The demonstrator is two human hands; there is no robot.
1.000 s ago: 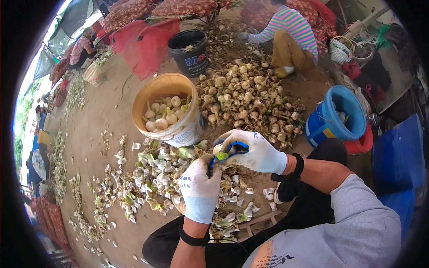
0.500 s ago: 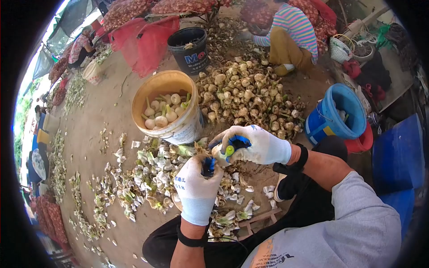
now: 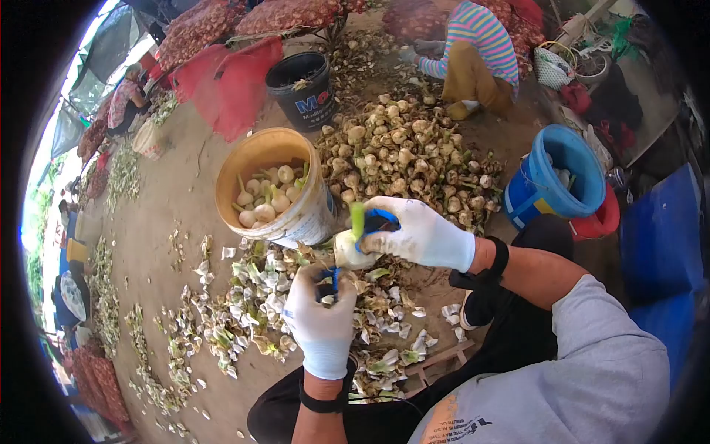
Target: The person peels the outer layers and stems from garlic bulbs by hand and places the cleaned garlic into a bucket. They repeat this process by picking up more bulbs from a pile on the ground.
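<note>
A white garlic bulb (image 3: 350,250) with a green stem is gripped by my gloved right hand (image 3: 403,233), its stem pointing up between the fingers. My gloved left hand (image 3: 324,300) is just below the bulb, thumb and fingers curled together; what they pinch, if anything, is too small to make out. Behind the hands lies a heap of unpeeled garlic (image 3: 407,152). At its left stands a cream bucket (image 3: 296,214) holding peeled white bulbs. Peeled skins (image 3: 251,296) cover the ground beneath and left of my hands.
To the right, a blue bucket (image 3: 529,189) stands by a red basin (image 3: 603,218). A black bucket (image 3: 303,96) is behind the cream one. A person in a striped top (image 3: 484,37) crouches beyond the heap; another person (image 3: 126,100) sits far left. Red net sacks (image 3: 200,33) lie behind.
The bulb has turned so its green stem points up. My left hand has moved slightly down and away from it. The camera view has shifted a little.
</note>
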